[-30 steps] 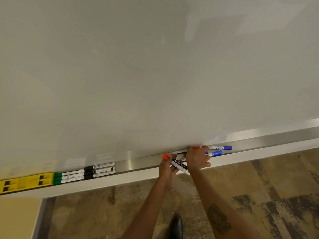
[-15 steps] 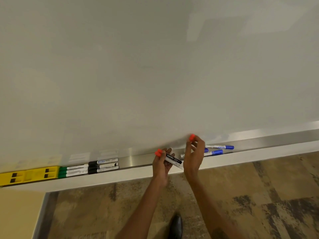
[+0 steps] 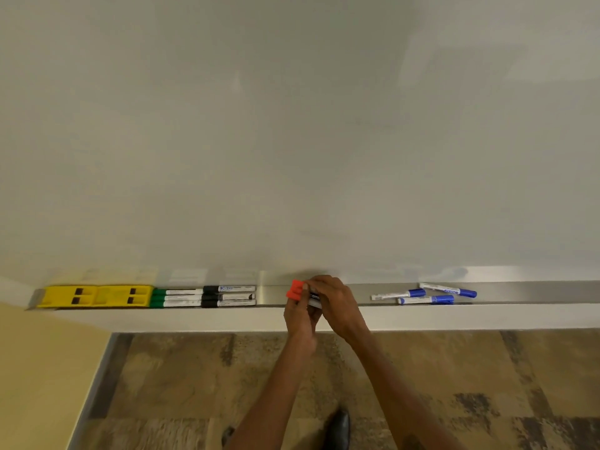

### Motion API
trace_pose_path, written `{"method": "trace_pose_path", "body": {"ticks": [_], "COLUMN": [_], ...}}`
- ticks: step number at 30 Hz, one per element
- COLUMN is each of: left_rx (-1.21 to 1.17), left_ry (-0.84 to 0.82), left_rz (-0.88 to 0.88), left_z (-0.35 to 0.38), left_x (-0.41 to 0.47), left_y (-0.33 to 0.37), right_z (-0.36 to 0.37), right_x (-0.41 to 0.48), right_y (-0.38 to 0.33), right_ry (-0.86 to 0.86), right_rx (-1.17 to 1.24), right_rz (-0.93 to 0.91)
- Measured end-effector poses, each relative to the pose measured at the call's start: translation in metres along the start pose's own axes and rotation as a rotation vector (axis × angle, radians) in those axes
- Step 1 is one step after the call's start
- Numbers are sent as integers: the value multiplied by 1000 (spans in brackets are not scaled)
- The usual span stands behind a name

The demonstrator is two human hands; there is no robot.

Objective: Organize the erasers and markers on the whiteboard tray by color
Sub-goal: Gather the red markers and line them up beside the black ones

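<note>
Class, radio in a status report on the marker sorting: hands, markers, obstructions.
Left hand and right hand both gripping red markers over tray. Blue markers loose, unaligned, to the right. Nothing blocking.

Single view only, head-worn wide-angle camera; no second view to compare overlap. Camera stands in front of the whiteboard tray (image 3: pixel 519 292), above it, facing the wall and pitched downward. Tray runs as a near-horizontal band across the lower third of the frame, left end visible, right end cut by the frame edge. Above the tray, the whiteboard (image 3: pixel 292 125) fills the upper two thirds. Below the tray, the patterned floor (image 3: pixel 487 384) and a dark shoe (image 3: pixel 339 427) show, so the view reaches almost straight down. Both forearms enter from the bottom edge and reach up to the tray: camera sits within arm's reach. Straight edges bow slightly near the frame sides.
</note>
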State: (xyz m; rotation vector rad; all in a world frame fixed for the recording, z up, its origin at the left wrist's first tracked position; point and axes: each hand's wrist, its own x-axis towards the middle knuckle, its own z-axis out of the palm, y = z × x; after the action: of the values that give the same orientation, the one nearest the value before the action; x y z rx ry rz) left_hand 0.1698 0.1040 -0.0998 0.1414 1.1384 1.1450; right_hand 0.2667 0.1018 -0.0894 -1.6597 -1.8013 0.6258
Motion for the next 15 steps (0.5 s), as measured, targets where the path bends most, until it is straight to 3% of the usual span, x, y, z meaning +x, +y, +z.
{"method": "trace_pose_path", "body": {"ticks": [2,5,9,15], "left_rx": [-76,-148,-161,-112], "left_ry": [-2,38,82,166], "left_rz": [5,13,13,27], "left_z": [-7,-18,-26,-30], "left_x": [2,8,11,16], "left_y": [6,15,18,26], "right_z": [1,3,10,21], "right_x": [-1,-5,-13,-3], "right_y": [4,9,10,11], "right_ry": [75,59,16,94], "right_rx": [85,497,1005,1017], "right_rz": [166,505,680,733]}}
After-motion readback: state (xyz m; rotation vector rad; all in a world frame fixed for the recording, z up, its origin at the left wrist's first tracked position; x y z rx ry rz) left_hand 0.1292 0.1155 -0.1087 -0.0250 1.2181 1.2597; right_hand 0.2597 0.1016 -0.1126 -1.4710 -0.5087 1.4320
